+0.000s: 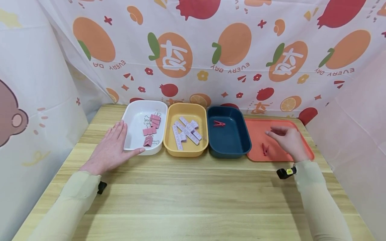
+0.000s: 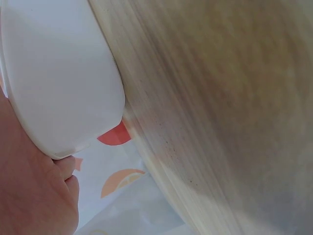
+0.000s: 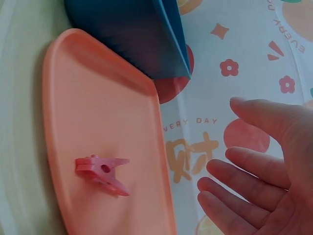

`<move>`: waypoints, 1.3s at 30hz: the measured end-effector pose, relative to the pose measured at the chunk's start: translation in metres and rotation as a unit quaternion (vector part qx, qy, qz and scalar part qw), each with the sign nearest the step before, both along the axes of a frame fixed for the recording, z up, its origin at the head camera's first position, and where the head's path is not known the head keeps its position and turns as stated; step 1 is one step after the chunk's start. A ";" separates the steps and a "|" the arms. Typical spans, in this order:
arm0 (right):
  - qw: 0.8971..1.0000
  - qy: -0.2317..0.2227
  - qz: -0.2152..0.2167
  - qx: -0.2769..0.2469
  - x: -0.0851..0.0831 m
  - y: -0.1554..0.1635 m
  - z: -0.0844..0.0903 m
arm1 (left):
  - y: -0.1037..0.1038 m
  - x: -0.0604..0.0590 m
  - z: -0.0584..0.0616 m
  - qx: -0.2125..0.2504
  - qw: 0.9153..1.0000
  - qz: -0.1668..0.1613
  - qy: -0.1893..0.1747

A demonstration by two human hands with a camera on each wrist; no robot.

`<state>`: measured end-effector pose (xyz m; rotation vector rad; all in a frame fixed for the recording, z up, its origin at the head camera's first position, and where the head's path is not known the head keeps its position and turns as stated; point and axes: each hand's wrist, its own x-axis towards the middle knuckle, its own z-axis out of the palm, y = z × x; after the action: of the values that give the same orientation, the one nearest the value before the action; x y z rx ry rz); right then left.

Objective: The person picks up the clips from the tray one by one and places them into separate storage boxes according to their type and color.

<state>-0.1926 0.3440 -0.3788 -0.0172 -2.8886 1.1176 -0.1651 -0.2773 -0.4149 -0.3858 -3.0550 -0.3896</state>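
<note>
My left hand [image 1: 113, 147] lies flat on the wooden table with straight fingers, touching the near left side of a white bin [image 1: 132, 115] that holds several pink binder clips [image 1: 151, 129]. The bin's white wall [image 2: 58, 83] fills the left wrist view beside my palm [image 2: 29, 191]. My right hand [image 1: 286, 139] hovers over an orange tray [image 1: 259, 132], fingers loosely extended and holding nothing. A red clothespin [image 1: 264, 149] lies on the tray just left of that hand, seen as a pink peg [image 3: 101, 172] on the tray [image 3: 88, 103] in the right wrist view.
A yellow bin [image 1: 187, 152] holds several pink ruler-like strips [image 1: 186, 131]. A dark blue bin [image 1: 238, 147] holds one red clothespin [image 1: 219, 123]. The four containers stand in a row at the table's far side. A fruit-print cloth hangs behind and at both sides.
</note>
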 end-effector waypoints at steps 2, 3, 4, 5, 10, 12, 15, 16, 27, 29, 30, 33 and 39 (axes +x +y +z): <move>1.000 -0.002 0.000 -0.001 0.001 0.000 -0.002 | 0.000 0.000 0.000 -0.001 1.000 0.000 -0.001; 1.000 -0.001 -0.001 0.000 0.002 0.001 -0.003 | 0.000 -0.001 0.000 -0.002 1.000 0.000 -0.001; 1.000 0.000 0.000 0.000 0.003 0.001 -0.004 | 0.000 -0.001 0.000 -0.002 1.000 0.000 -0.001; 1.000 0.002 0.001 -0.001 0.004 0.001 -0.005 | 0.000 -0.001 0.000 -0.002 1.000 0.000 -0.002; 1.000 0.005 0.003 0.008 0.007 0.001 -0.010 | 0.000 0.000 -0.001 0.001 1.000 -0.002 0.000; 1.000 0.000 -0.002 0.012 0.007 0.001 -0.012 | 0.000 0.000 -0.001 0.003 1.000 -0.003 0.003; 1.000 -0.010 -0.013 0.016 0.009 0.001 -0.013 | 0.000 0.000 0.000 0.005 1.000 -0.004 0.006; 1.000 -0.014 -0.016 0.016 0.009 0.001 -0.014 | 0.000 0.000 0.000 0.005 1.000 -0.004 0.006; 0.997 -0.068 -0.039 0.017 0.013 0.004 -0.021 | 0.000 0.000 0.002 0.004 1.000 0.003 -0.007; 0.996 -0.074 -0.039 0.020 0.013 0.004 -0.023 | 0.000 0.000 0.002 0.004 1.000 0.003 -0.007; 0.996 -0.076 -0.039 0.024 0.013 0.004 -0.024 | 0.000 0.000 0.002 0.004 1.000 0.003 -0.007; 0.995 -0.081 -0.036 0.035 0.012 0.005 -0.027 | 0.000 0.000 0.001 0.005 1.000 0.003 -0.006; 0.994 -0.095 -0.030 0.047 0.012 0.006 -0.029 | 0.001 0.000 0.001 0.006 1.000 0.003 -0.004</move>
<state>-0.1805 0.3498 -0.4079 -0.2177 -3.0805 1.0208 -0.1655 -0.2768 -0.4141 -0.3750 -3.0586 -0.4112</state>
